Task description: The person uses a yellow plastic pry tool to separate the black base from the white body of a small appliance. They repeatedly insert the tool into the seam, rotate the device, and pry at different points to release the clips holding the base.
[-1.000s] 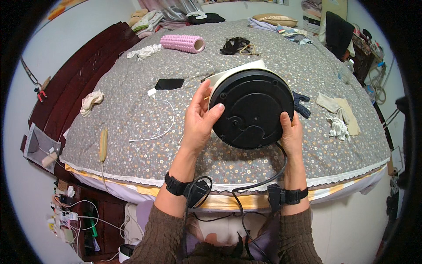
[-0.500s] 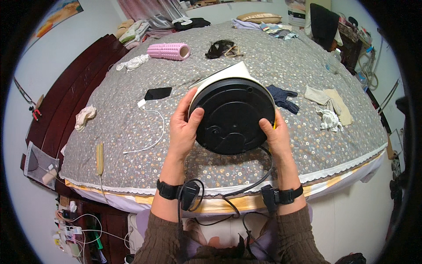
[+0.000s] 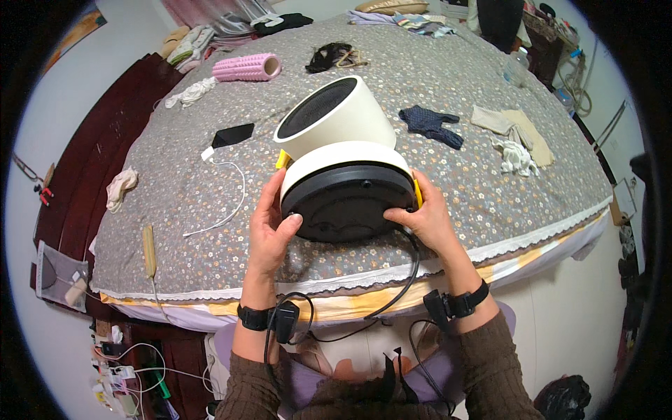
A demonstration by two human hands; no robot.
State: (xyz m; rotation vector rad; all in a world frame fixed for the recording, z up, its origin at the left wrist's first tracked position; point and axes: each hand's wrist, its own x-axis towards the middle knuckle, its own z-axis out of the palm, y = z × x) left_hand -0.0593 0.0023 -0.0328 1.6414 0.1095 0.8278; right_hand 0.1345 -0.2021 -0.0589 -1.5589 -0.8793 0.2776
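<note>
Home, a bedroom by the look of it. Big bed [image 3: 483, 203] fills most of the view: grey floral bedspread with lace-type edging, dark red-brown wooden headboard [image 3: 105, 147] along the left. Pillow [image 3: 392, 6] at the far edge, pinkish-grey curtain [image 3: 220, 14] behind, framed picture [image 3: 78, 36] on the wall. Personal stuff lying about on the bed: navy garment [image 3: 428, 124], beige garment [image 3: 528, 133], pink foam roller [image 3: 241, 68], dark phone-like slab [image 3: 233, 135]. Low dark wood cabinet [image 3: 187, 343] at lower left, cable tangle beside it.
</note>
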